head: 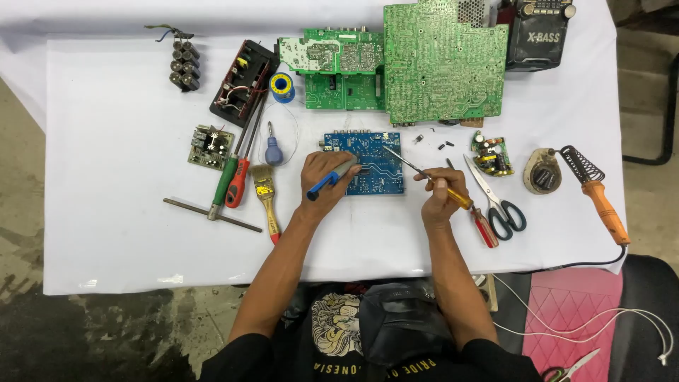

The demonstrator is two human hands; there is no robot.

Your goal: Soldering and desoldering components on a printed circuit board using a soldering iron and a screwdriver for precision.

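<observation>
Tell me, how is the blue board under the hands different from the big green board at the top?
The blue circuit board is small; the large green circuit board is much bigger. The blue one lies flat on the white table, while the green one overlaps other green boards. The left hand and the right hand's yellow-handled tool meet the blue board; nothing touches the green one. Both show fine line patterns.

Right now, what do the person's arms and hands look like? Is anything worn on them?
Both arms are bare from the hands up past the elbows. The left hand and right hand wear no gloves, and no rings or watch can be seen. Short black sleeves cover only the upper arms, part of a black shirt with a pale printed picture on the front.
</observation>
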